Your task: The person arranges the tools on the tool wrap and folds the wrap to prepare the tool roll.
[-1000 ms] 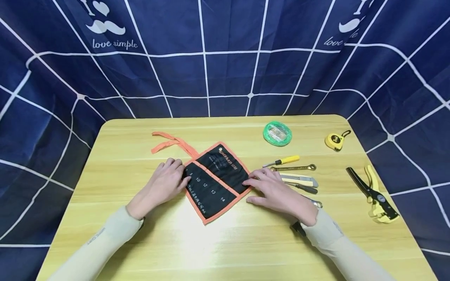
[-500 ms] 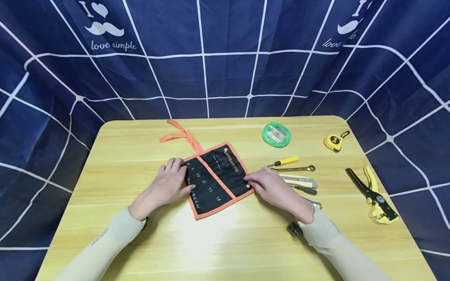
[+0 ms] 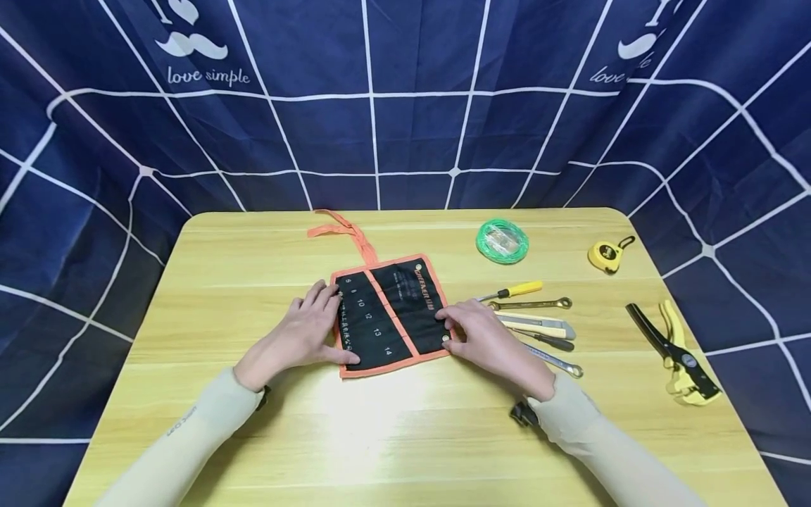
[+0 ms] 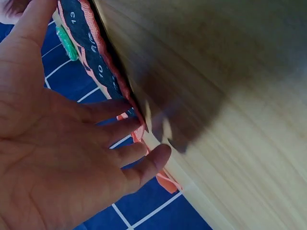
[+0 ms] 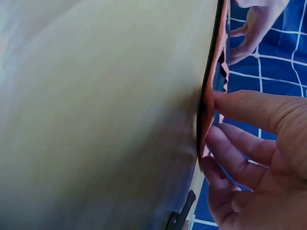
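Observation:
A black tool pouch (image 3: 399, 292) with orange trim lies flat on the table, its pockets printed with white numbers. Orange tie straps (image 3: 360, 236) trail from its far edge. My left hand (image 3: 299, 334) rests along the pouch's left side, fingers extended and thumb over the near left corner. In the left wrist view those fingers (image 4: 127, 125) are spread right at the trim. At the pouch's right edge is my right hand (image 3: 488, 341), its thumb and bent fingertips on the border near a snap button. The right wrist view has the right thumb (image 5: 240, 103) touching the trim (image 5: 209, 108).
Right of the hand lie a yellow-handled screwdriver (image 3: 522, 288), wrenches (image 3: 538, 305), a utility knife (image 3: 541, 325) and a black-handled tool (image 3: 554, 343). Farther out are a green wire coil (image 3: 486, 243), a tape measure (image 3: 606, 255) and a yellow-black cutter (image 3: 687, 366). A blue curtain (image 3: 412, 134) surrounds the table.
The pouch has turned counterclockwise from a slanted position to nearly square with the table, its straps swinging right and away. Both hands have stayed at its sides; the left thumb has moved nearer.

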Available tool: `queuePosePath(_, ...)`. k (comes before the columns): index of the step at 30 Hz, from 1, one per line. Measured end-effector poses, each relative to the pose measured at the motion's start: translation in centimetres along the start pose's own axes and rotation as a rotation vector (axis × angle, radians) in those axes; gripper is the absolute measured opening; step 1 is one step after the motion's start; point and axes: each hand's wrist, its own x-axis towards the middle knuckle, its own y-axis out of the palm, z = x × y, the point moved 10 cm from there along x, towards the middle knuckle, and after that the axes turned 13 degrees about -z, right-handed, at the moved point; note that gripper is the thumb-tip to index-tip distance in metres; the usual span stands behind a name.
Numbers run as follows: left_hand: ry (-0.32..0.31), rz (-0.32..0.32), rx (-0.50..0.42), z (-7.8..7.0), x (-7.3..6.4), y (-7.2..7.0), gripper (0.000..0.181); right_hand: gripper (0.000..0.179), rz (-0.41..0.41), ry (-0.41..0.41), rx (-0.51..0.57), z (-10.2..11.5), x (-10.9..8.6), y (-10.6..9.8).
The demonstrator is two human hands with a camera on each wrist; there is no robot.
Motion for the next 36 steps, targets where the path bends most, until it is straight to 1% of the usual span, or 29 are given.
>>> queuePosePath(5,0.005,0.018,0.022,0.2,-0.4,0.1,0.132,0.049,0.002,0.013,-0.036,0.1,0.0,0.3)
queuePosePath(9,0.007,0.069,0.055,0.4,-0.6,0.4,0.139,0.054,0.005,0.051,-0.057,0.0,-0.1,0.4)
queuePosePath(13,-0.005,0.132,0.074,0.6,-0.6,0.9,0.142,0.056,-0.001,0.081,-0.065,0.0,-0.2,0.5)
queuePosePath(17,-0.022,0.159,0.079,1.1,-0.7,1.2,0.142,0.055,-0.007,0.094,-0.063,0.1,-0.3,0.5)
queuePosePath(20,-0.025,0.145,0.075,1.4,-0.8,1.2,0.140,0.051,-0.013,0.102,-0.047,0.1,-0.4,0.2)
queuePosePath(24,-0.017,0.114,0.059,1.5,-1.1,1.0,0.134,0.045,-0.039,0.109,-0.005,-0.2,-0.5,-0.7)
queuePosePath(29,-0.015,0.096,0.062,1.8,-1.4,1.0,0.131,0.038,-0.096,0.107,0.052,-0.5,-0.5,-2.5)
queuePosePath(34,-0.009,0.082,0.066,1.8,-1.3,1.0,0.129,0.030,-0.172,0.059,0.070,-0.9,-0.9,-4.8)
queuePosePath(36,-0.012,0.082,0.058,1.8,-1.2,1.1,0.130,0.029,-0.194,0.057,0.071,-1.3,-1.3,-5.6)
